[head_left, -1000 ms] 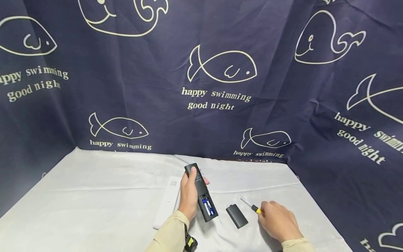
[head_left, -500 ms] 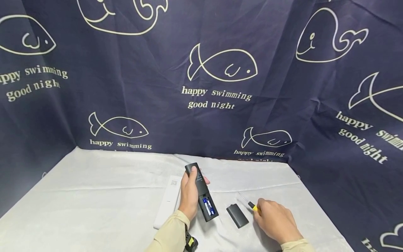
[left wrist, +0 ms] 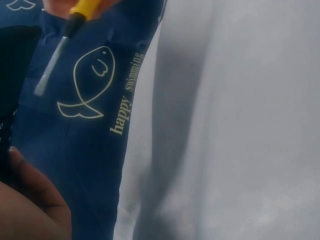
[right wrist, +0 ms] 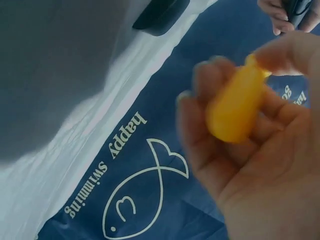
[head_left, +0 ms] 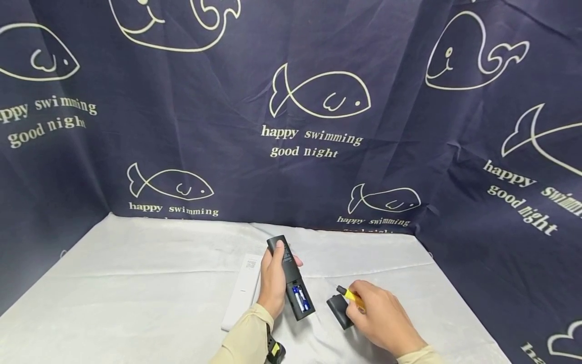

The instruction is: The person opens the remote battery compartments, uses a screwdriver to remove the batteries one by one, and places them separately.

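My left hand [head_left: 273, 285] grips a black remote control [head_left: 291, 270], thumb along its back. The remote's battery bay is uncovered, and blue-and-white batteries [head_left: 300, 299] lie inside. In my right hand [head_left: 386, 318] is a screwdriver [head_left: 354, 298] with a yellow handle and black collar, pinched between thumb and fingers. Its pale shaft [left wrist: 51, 65] shows in the left wrist view, pointing towards the remote; the handle [right wrist: 235, 112] shows in the right wrist view. On the table below, a black battery cover [head_left: 338, 311] is partly hidden by the right hand.
A flat white box [head_left: 240, 298] with a printed code lies left of the remote, partly behind the left arm. White cloth [head_left: 136, 293] covers the table. Dark blue curtains [head_left: 245, 121] with fish drawings stand behind and at both sides.
My right hand has moved left with the screwdriver, towards the remote, and now overlaps the battery cover. The left hand and remote stay in place.
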`<state>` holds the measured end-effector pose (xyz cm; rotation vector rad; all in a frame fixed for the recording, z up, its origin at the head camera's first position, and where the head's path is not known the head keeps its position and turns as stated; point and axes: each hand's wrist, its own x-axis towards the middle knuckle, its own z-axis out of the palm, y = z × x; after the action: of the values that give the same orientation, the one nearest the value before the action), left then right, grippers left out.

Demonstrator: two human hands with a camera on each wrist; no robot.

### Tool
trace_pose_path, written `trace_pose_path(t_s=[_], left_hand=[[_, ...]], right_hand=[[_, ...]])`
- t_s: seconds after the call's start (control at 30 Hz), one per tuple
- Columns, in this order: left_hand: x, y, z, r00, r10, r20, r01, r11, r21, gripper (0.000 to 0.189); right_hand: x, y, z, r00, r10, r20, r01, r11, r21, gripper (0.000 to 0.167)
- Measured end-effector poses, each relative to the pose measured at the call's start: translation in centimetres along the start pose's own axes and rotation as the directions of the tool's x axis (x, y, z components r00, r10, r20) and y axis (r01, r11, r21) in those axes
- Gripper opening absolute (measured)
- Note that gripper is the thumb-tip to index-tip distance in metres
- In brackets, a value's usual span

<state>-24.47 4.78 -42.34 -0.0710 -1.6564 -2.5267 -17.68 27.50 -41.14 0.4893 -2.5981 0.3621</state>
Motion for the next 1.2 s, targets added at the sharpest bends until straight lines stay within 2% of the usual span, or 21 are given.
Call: trace_pose_path(t_s=[0.3,0.6,1.07,1.2], left_hand=[[0.00,-0.01,0.02,1.000,-0.006,-0.003,0.006,1.000,0.002,0.045],[0.01,0.13,0.04,1.000,-0.001,-0.003,0.001,1.000,0.006,0.044],[-0.09,0.14,0.09,1.000,-0.016,-0.003,0.016,1.000,0.004,0.043],[-0.10,0.16,0.12,1.000,-0.020,0.008,0.020,1.000,0.013,0.045]], right_hand=[[-0.12,-0.61,0.28,0.997,-0.032,-0.071,0.037,0.998,0.059,0.027],[-0.11,-0.87,0.42,0.990,-0.099,-0.104,0.101,0.995,0.017,0.022],[-0.13,-0.99,0.43,0.947,-0.265,-0.180,0.283,0.956,0.082,0.020],[-0.12,-0.94,0.44,0.939,-0.296,-0.178,0.317,0.943,0.105,0.023]])
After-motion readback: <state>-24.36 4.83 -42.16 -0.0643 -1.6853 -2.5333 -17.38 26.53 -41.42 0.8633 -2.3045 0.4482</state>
